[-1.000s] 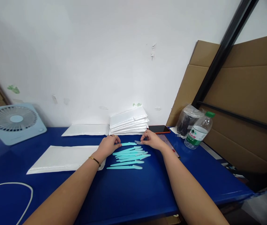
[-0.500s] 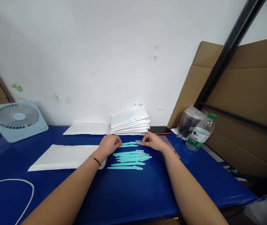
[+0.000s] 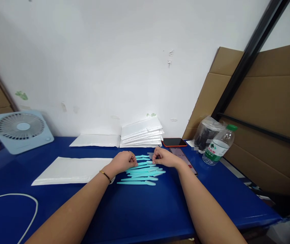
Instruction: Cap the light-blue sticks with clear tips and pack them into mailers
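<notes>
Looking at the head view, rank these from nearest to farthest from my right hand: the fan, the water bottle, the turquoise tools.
1. Turquoise tools: spread just left of the right hand.
2. Water bottle: off to the right.
3. Fan: over at the far left.

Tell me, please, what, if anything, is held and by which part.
The left hand and right hand are at opposite ends of one teal stick; whether either grips it is unclear.

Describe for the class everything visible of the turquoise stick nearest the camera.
The turquoise stick is long, slim and seemingly plastic, tapering leftward, with a wider, paler end at right. It lies flat on the blue table, crosswise to the view. Neither the left hand nor the right hand touches it.
</notes>
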Tool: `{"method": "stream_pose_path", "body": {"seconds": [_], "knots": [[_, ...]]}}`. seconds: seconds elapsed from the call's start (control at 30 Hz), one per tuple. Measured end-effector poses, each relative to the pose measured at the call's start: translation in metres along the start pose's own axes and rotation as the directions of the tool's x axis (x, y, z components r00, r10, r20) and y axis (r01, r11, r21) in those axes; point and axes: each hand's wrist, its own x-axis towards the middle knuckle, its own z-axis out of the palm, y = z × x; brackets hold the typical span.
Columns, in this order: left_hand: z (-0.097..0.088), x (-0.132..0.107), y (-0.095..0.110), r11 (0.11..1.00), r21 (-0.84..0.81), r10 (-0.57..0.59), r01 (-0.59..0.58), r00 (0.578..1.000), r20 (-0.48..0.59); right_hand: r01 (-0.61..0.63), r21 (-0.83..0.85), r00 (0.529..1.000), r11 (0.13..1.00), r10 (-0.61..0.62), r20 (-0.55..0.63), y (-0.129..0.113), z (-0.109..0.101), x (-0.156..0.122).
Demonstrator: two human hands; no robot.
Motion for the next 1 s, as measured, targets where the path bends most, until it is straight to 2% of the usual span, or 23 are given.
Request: {"method": "stream_pose_path", "body": {"seconds": [0.17, 0.23, 0.47, 0.53, 0.67, 0.77, 0.93, 1.0], "knots": [[-0.006, 0.000, -0.006, 0.993, 0.077, -0.075, 0.088, 0.985, -0.157, -0.062, -0.016, 0.980, 0.998, 0.058, -0.191, 0.005, -0.007, -0.001], [-0.007, -0.001, -0.005, 0.993, 0.052, -0.093, 0.102, 0.982, -0.165, -0.065, -0.013, 0.977, 0.998, 0.061, -0.206, 0.004, -0.008, -0.002], [0.000, -0.002, 0.005, 0.997, 0.031, -0.064, 0.064, 0.998, 0.012, -0.034, -0.034, 0.999, 0.999, 0.033, -0.027, 0.004, 0.005, 0.002], [0.000, -0.001, 0.002, 0.995, 0.048, -0.082, 0.082, 0.997, 0.001, -0.039, -0.042, 0.999, 0.998, 0.039, -0.007, 0.006, 0.005, 0.003], [-0.004, 0.001, -0.005, 0.986, 0.078, -0.137, 0.144, 0.986, -0.090, -0.104, -0.039, 0.990, 0.994, 0.100, -0.094, 0.009, -0.002, 0.001], [-0.007, -0.001, -0.003, 0.989, 0.060, -0.126, 0.134, 0.985, -0.118, -0.122, -0.022, 0.986, 0.992, 0.119, -0.113, 0.006, -0.009, -0.003], [-0.007, -0.007, 0.008, 0.997, -0.042, -0.068, 0.070, 0.996, 0.057, -0.056, 0.047, 0.992, 0.997, 0.050, 0.119, -0.004, -0.009, -0.007], [-0.006, -0.008, 0.010, 0.996, -0.053, -0.063, 0.068, 0.994, 0.093, -0.050, 0.051, 0.986, 0.997, 0.041, 0.160, -0.006, -0.006, -0.007]]}}
